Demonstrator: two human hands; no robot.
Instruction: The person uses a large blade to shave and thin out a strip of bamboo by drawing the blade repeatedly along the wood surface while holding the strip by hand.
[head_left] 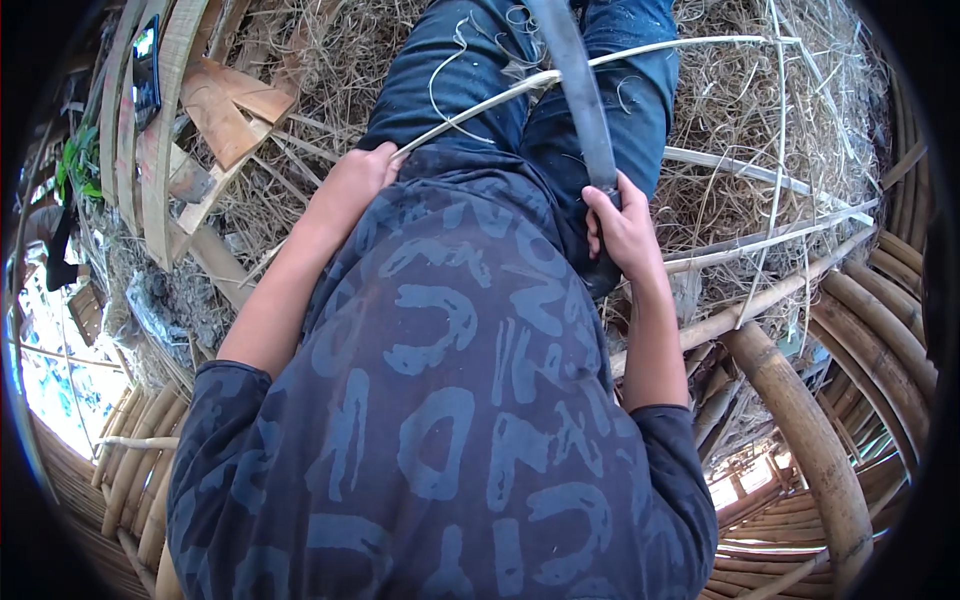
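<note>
- Thin pale strip: lies slantwise across the lap, over both legs of the dark blue trousers; near end at the left hand, far end out past the right leg.
- Long knife: blade crosses over the strip between the legs, tip pointing away from the body; how deep the edge bites, can't tell.
- Left hand: fingers curled round the strip's near end, by the left hip.
- Right hand: fingers wrapped round the knife's handle, beside the right thigh.
- Step, judged: shaving or thinning the strip; curled shavings on the trousers fit that.
- Next move, judged: calls for a firm left hold, a shallow blade angle, even draw, edge clear of the legs.
- Around: heap of fine shavings both sides of the legs; flat wood pieces and phone upper left; bamboo pole lower right.
</note>
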